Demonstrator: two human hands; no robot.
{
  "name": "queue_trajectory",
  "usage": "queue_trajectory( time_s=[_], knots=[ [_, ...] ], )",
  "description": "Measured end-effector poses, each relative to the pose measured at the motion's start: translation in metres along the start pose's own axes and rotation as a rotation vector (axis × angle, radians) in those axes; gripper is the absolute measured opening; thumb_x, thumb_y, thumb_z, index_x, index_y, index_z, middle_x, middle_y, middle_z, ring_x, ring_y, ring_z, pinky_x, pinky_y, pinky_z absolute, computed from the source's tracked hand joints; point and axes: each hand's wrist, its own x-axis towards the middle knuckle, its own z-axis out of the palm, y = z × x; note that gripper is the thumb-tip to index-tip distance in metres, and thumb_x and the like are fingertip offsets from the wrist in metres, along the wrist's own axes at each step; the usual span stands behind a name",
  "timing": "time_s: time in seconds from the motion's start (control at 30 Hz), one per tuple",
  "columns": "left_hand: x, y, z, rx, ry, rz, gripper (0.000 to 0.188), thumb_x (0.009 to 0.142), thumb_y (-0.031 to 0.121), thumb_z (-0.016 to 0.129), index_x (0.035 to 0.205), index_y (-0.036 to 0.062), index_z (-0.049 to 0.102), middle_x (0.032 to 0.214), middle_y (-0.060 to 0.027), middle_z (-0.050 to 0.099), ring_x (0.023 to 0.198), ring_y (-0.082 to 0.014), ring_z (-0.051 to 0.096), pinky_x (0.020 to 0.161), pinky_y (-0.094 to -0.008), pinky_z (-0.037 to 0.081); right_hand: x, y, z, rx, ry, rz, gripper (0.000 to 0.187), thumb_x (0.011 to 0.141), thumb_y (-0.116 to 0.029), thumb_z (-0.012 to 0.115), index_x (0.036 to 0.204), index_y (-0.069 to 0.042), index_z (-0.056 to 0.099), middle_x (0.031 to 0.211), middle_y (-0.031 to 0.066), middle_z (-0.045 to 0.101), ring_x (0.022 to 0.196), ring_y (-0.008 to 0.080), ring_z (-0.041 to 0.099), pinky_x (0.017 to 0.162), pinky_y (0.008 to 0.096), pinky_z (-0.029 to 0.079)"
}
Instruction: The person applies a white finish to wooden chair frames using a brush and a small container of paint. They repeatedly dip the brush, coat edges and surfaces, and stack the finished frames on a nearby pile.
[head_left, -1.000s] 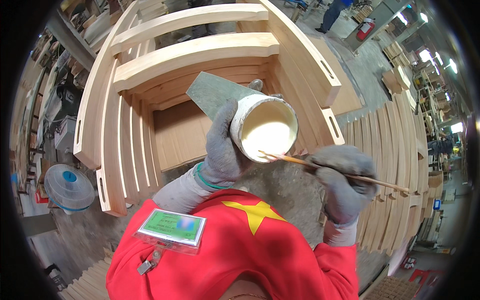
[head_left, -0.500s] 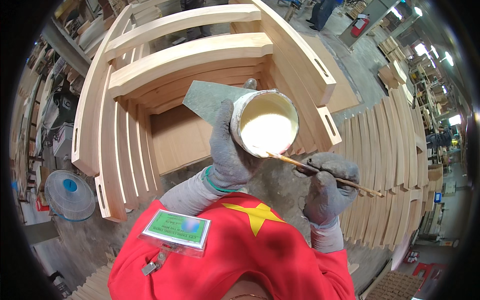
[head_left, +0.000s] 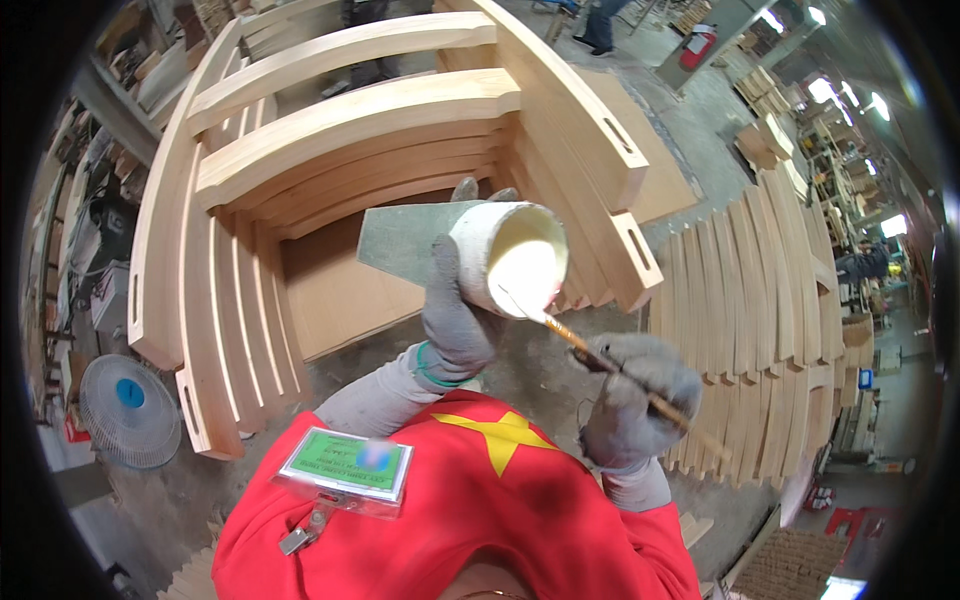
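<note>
My gloved left hand (head_left: 455,325) is wrapped round a white cup (head_left: 478,250) tilted toward the right, with pale cream liquid (head_left: 528,280) inside. A flat grey-green plate (head_left: 405,240) sticks out to the left from behind the cup, seemingly in the same grip; its far end is hidden. In my gloved right hand (head_left: 635,400) a thin paintbrush (head_left: 572,338) is pinched by its wooden handle. Its bristle end is at the cup's near rim, over the liquid. The back of the handle blurs past the fingers.
Beyond the cup stand stacked pale wooden frames (head_left: 360,115) with curved rails. To the right lie rows of curved wooden slats (head_left: 740,290). A fan (head_left: 130,410) stands at the left. Farther off are a fire extinguisher (head_left: 697,47) and another person's legs (head_left: 600,25).
The cup has tipped more to the right in my left hand. My right hand has moved slightly left and down, and the brush slants more steeply, its tip still at the rim.
</note>
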Motion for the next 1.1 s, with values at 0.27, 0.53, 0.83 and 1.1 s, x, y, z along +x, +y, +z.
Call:
queue_trajectory(
  time_s=[0.27, 0.53, 0.83, 1.1],
  knots=[
    [0.008, 0.027, -0.023, -0.138, 0.048, -0.357, 0.056, 0.092, 0.049, 0.035, 0.128, 0.0070, 0.044, 0.123, -0.0131, 0.052, 0.109, -0.0335, 0.053, 0.089, -0.0478, 0.047, 0.074, -0.009, -0.079, -0.467, 0.307, 0.420, 0.017, 0.081, -0.012, 0.067, 0.086, 0.002, 0.062, 0.076, 0.0096, 0.064, 0.066, 0.0127, 0.061, 0.058, 0.0254, 0.050],
    [0.009, 0.037, -0.032, -0.043, 0.091, -0.343, 0.049, 0.094, 0.042, 0.036, 0.123, 0.0032, 0.045, 0.117, -0.0152, 0.052, 0.104, -0.0333, 0.053, 0.086, -0.0441, 0.049, 0.078, -0.001, -0.093, -0.614, 0.206, 0.557, 0.018, 0.081, -0.014, 0.068, 0.084, 0.002, 0.062, 0.070, 0.0105, 0.063, 0.061, 0.0147, 0.062, 0.056, 0.0236, 0.051],
    [0.011, 0.042, -0.037, 0.011, 0.061, -0.338, 0.050, 0.093, 0.044, 0.036, 0.123, 0.0049, 0.046, 0.117, -0.0150, 0.053, 0.104, -0.0339, 0.053, 0.088, -0.0454, 0.047, 0.075, 0.010, -0.093, -0.595, 0.199, 0.509, 0.025, 0.079, -0.020, 0.071, 0.082, 0.004, 0.063, 0.069, 0.0072, 0.063, 0.059, 0.0085, 0.058, 0.052, 0.0221, 0.047],
    [0.012, 0.047, -0.032, 0.028, 0.073, -0.330, 0.050, 0.093, 0.043, 0.037, 0.123, 0.0047, 0.046, 0.116, -0.0147, 0.054, 0.104, -0.0340, 0.053, 0.088, -0.0454, 0.047, 0.087, 0.022, -0.092, -0.618, 0.156, 0.437, 0.026, 0.079, -0.022, 0.071, 0.077, 0.002, 0.063, 0.063, 0.0071, 0.062, 0.055, 0.0077, 0.057, 0.050, 0.0219, 0.046]
  ],
)
